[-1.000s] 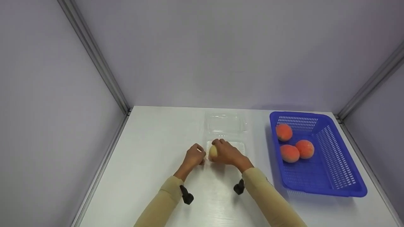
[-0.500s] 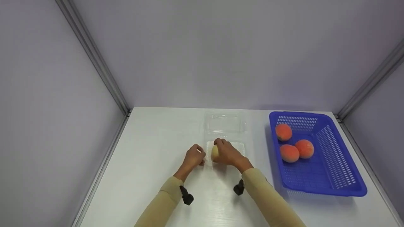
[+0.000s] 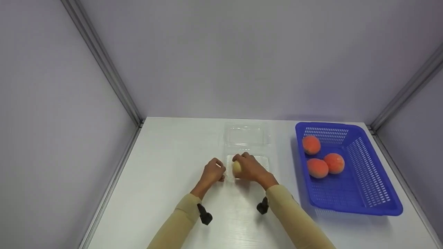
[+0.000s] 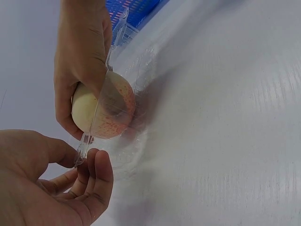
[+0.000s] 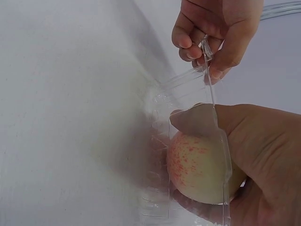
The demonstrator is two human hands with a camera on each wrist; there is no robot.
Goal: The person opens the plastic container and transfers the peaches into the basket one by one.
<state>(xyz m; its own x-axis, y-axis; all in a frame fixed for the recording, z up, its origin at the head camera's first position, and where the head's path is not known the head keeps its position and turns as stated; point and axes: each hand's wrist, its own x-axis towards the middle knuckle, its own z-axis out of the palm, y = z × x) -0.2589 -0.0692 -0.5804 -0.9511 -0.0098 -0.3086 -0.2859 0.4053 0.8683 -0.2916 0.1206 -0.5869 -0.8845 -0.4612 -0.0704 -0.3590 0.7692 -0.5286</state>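
A clear plastic clamshell box (image 3: 260,162) lies unfolded on the white table, its lid (image 3: 246,135) laid back toward the wall. My right hand (image 3: 252,168) grips a pale yellow peach (image 3: 236,169) with red speckles inside the base. Thumb and fingers wrap the fruit (image 5: 195,167) from both sides, seen through the box's clear wall in the right wrist view. At the base's near left corner, my left hand (image 3: 213,171) pinches the rim between thumb and fingertips; the left wrist view shows that clear corner (image 4: 83,149) between them.
To the right stands a blue perforated plastic basket (image 3: 356,197). Along its left side and middle lie three orange-red peaches (image 3: 317,168). Grey walls with metal corner rails (image 3: 104,62) enclose the table (image 3: 166,152) at the back and sides.
My right hand has shifted the peach slightly to the right within the box base. The left hand stays at the corner, and the basket has not moved.
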